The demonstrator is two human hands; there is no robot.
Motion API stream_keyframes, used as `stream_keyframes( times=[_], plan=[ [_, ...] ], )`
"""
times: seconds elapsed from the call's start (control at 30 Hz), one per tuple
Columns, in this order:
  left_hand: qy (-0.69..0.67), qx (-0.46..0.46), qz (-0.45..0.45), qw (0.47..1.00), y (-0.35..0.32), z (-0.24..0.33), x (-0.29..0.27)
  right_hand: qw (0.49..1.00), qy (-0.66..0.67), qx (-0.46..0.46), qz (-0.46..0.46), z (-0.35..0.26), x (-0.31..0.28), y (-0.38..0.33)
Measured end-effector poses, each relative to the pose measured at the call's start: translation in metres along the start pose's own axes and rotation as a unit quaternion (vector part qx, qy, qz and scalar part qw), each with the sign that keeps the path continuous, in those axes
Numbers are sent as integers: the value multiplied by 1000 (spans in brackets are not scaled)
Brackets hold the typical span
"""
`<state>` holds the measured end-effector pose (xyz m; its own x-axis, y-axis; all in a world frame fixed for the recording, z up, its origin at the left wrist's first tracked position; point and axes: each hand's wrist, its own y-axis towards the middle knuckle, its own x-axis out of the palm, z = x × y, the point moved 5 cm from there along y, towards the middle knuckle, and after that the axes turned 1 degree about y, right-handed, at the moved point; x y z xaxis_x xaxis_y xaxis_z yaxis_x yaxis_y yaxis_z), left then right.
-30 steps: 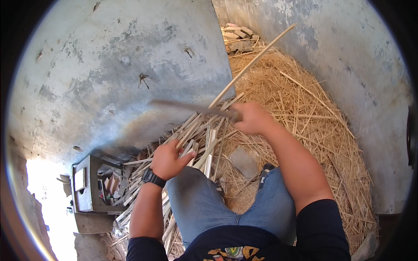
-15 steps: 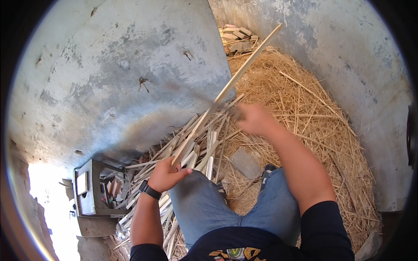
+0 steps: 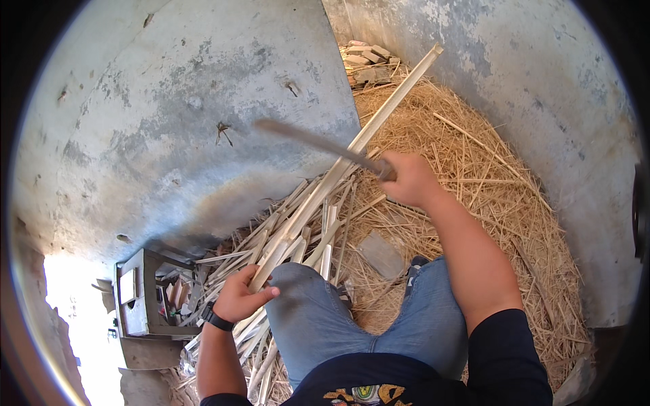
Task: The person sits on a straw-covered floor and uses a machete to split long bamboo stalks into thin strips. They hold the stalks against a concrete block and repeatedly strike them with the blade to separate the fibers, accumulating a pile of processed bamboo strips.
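Grey concrete walls (image 3: 203,122) filled most of the view, one broad slab on the left and another curving round on the right, both stained and pitted. Between them spread a deep bed of dry straw (image 3: 487,176), running from the far corner down past the person's right knee. The person sat with legs in blue jeans (image 3: 352,331) and a dark top, forearms coming in from the lower edge.

A heap of split pale strips (image 3: 298,230) lay against the foot of the left wall and across the left thigh, fanned out toward the straw. One long pale cane (image 3: 365,135) rose from that heap, slanting up and to the right, its far end reaching near the corner. To the left of the heap stood a small open grey box (image 3: 139,298) with bits of clutter inside, partly in bright sun. A stack of small blocks (image 3: 369,61) sat in the far corner, and a flat grey stone (image 3: 380,254) lay in the straw between the knees.

The left hand (image 3: 240,298), with a dark watch on the wrist, was closed around the lower end of the cane. The right hand (image 3: 409,179) was clenched on the handle of a long blade (image 3: 311,142), blurred, which crossed the cane about midway.
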<state>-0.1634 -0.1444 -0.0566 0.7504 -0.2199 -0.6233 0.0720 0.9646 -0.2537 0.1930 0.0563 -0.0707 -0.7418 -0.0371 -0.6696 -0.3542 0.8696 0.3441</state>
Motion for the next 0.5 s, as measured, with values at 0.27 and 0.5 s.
stream_keyframes(
  times=[0.27,0.5],
  plan=[
    [174,81,110,975,3,30,1,973,-111,-150,-139,-67,40,-13],
    [246,99,182,947,10,16,9,996,-34,7,-83,-13,27,0]
  ],
)
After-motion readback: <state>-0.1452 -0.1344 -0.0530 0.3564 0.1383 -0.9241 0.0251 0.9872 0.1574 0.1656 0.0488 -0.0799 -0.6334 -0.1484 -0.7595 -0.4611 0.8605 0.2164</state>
